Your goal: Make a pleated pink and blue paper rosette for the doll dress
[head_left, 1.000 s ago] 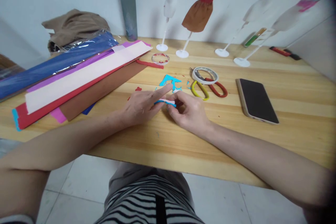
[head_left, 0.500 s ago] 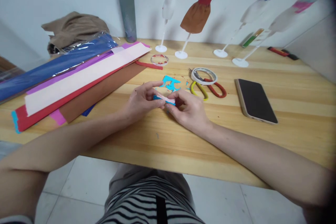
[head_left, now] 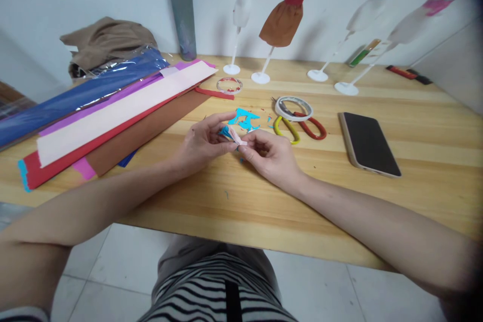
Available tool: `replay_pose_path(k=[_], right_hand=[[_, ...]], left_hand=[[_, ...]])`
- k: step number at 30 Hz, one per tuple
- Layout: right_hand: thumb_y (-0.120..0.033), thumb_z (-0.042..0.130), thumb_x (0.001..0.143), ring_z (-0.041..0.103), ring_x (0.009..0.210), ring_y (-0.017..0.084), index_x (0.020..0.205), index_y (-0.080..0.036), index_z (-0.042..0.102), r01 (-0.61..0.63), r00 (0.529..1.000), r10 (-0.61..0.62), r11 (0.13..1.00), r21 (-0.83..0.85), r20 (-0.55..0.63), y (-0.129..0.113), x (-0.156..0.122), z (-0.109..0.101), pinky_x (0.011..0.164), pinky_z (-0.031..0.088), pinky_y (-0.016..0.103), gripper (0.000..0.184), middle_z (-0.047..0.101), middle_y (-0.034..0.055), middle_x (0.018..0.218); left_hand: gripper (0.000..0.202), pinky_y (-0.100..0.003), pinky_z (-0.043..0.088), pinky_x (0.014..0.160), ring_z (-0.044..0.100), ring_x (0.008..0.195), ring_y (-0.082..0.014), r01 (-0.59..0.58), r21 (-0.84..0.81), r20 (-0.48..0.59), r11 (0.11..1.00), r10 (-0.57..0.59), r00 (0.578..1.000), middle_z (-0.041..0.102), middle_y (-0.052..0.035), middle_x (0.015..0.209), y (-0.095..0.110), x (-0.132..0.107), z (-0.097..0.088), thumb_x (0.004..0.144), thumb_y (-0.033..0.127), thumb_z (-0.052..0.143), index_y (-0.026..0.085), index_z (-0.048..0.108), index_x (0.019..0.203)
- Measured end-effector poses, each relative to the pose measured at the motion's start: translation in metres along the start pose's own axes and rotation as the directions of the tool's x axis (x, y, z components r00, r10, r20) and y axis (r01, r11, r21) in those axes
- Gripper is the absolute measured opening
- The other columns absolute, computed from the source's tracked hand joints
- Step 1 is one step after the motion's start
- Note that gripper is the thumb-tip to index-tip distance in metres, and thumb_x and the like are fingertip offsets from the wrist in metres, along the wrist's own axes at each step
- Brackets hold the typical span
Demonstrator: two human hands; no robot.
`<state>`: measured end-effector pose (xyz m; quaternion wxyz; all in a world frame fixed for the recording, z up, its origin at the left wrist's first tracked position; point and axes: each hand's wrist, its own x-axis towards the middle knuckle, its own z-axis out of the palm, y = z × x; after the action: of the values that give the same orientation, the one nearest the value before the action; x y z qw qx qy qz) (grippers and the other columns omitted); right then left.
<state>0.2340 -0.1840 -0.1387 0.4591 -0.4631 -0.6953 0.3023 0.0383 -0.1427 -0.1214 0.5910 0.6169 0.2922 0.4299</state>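
Observation:
Between my hands is a small folded piece of pink and blue crepe paper [head_left: 235, 136]. My left hand [head_left: 204, 142] pinches its blue side between thumb and fingers. From the right, my right hand [head_left: 272, 155] grips the pale pink end with thumb and forefinger. The fingers hide part of the paper. Just beyond the hands lie bright blue paper scraps [head_left: 246, 118] and tiny red bits. Scissors [head_left: 314, 128] with a yellow and a red handle lie to the right, under a roll of white tape [head_left: 294, 109].
Long crepe paper sheets [head_left: 113, 115] are stacked at left, beside a brown cloth [head_left: 109, 35]. A bottle [head_left: 182, 15] and several small mannequins on stands, one in a blue and brown paper dress [head_left: 284, 22], line the wall. A phone [head_left: 370, 143] lies at right.
The paper has been turned and bunched: its pink layer now stands up in a fold, where before it lay flat and fringed across the blue. Both hands stay in nearly the same place.

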Motion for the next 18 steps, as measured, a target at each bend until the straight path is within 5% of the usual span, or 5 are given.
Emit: replay_pose_path(k=[5,18], right_hand=[[-0.046,0.070,0.090,0.052,0.055,0.013,0.082,-0.021,0.068,0.003,0.999,-0.003,1.000,0.012,0.048,-0.001,0.000,-0.001,0.054,0.044,0.028,0.026,0.062,-0.0015,0.064],[-0.050,0.072,0.087,0.048,0.052,0.012,0.078,-0.022,0.066,-0.088,0.991,0.083,0.995,0.048,0.105,-0.005,0.002,-0.002,0.052,0.041,0.028,0.030,0.056,-0.0025,0.059]], left_hand=[[0.064,-0.029,0.060,0.076,0.074,0.075,-0.0141,0.003,0.033,-0.011,0.999,-0.003,1.000,0.077,-0.0011,0.090,-0.003,-0.001,-0.001,0.070,0.033,0.094,0.018,0.068,0.127],[0.065,-0.026,0.056,0.066,0.068,0.062,-0.0119,0.125,0.002,-0.037,0.992,-0.125,0.992,0.076,0.0014,0.074,0.007,0.001,0.003,0.065,0.025,0.091,0.015,0.066,0.124]])
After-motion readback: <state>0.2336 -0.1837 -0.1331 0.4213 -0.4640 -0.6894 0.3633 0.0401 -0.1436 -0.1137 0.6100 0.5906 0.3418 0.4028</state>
